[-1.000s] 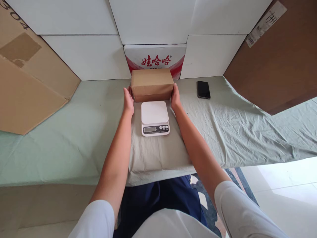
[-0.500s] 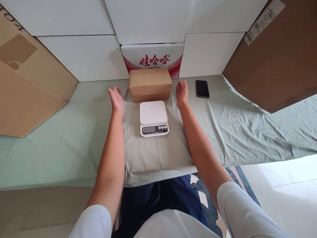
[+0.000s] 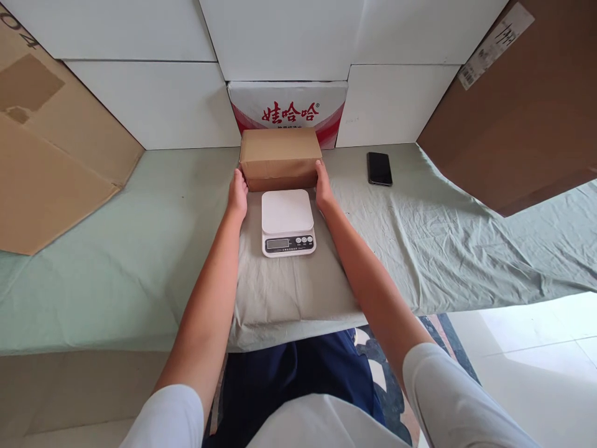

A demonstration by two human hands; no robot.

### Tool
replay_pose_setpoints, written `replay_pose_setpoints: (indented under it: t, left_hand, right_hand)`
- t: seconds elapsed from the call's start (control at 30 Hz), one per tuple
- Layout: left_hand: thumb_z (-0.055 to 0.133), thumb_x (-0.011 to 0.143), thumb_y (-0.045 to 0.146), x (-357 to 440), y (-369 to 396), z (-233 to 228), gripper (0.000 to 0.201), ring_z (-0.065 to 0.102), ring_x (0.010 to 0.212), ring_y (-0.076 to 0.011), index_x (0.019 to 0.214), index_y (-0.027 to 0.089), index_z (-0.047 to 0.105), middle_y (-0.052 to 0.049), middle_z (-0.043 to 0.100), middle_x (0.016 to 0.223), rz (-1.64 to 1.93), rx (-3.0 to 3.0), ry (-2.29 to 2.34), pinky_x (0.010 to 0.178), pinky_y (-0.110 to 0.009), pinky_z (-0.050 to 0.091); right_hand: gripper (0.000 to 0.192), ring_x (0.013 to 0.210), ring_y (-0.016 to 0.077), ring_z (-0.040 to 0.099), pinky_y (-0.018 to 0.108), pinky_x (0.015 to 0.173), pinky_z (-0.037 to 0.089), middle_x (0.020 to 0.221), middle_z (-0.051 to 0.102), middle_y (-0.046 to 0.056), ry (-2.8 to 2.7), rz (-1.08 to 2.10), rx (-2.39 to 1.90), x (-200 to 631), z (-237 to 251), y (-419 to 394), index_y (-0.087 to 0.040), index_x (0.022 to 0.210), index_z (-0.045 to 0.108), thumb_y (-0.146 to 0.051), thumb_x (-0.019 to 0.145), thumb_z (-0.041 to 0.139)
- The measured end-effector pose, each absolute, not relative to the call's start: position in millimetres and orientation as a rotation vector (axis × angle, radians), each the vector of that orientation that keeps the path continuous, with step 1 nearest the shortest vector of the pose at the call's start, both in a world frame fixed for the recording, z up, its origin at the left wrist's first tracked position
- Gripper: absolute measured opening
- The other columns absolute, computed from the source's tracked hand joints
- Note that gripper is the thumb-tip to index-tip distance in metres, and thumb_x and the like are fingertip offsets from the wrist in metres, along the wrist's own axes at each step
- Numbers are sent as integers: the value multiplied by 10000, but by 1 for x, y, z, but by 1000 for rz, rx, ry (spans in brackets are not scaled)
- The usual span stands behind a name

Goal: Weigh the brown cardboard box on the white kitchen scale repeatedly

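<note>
A small brown cardboard box [image 3: 281, 155] sits at the back of the cloth-covered surface. My left hand [image 3: 237, 191] presses on its left end, and my right hand [image 3: 323, 183] is against its right end, so the box is gripped between both palms. Some of the fingers are hidden behind the box's ends. Just in front of the box, between my forearms, lies a white digital kitchen scale [image 3: 288, 221] with a dark display strip along its near edge. Nothing rests on the scale's plate.
Behind the box stands a white and red carton [image 3: 286, 102] with red lettering. A black phone [image 3: 379, 168] lies to the right. Large cardboard pieces flank the surface at left [image 3: 69, 143] and right [image 3: 517, 118]. White panels [image 3: 153, 102] rise at the back.
Both hands have moved inward from beside the cardboard box and now hold its two ends. The box and the scale look to be in about the same place.
</note>
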State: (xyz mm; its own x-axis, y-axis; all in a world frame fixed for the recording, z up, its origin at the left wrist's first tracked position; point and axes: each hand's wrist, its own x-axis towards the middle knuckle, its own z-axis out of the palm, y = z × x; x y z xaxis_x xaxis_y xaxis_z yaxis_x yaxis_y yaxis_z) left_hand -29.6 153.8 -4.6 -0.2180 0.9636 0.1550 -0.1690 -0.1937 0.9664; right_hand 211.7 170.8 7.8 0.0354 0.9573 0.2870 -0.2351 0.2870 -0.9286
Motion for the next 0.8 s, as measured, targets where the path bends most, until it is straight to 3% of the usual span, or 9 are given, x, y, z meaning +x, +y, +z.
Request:
replay_pose_setpoints:
  t: [0.33,0.63,0.8]
  left_hand:
    - [459,797,910,-43,158,-13,914,429,1557,-282,1406,245,608,-146,500,1632,1550,1129,1144,1294,-461,309]
    - [513,718,948,-42,153,0,923,405,1571,-299,1324,268,661,-131,550,1588,1646,1113,1091,1305,-478,273]
    - [458,832,879,-43,118,36,859,472,1528,-297,1378,239,632,-138,586,1544,1670,1326,1078,1266,-446,372]
  right_hand:
    - [734,1549,247,436,485,1377,246,1613,514,23,-1255,1040,-816,209,14,164,-290,1455,467,-733,870,481]
    - [919,1624,222,307,456,1393,213,1722,355,-4,-1315,1091,-797,208,37,159,-301,1564,301,-778,811,524]
    - [901,1666,216,187,486,1405,157,1763,236,-94,-1427,1003,-763,214,75,135,-402,1606,194,-793,850,490]
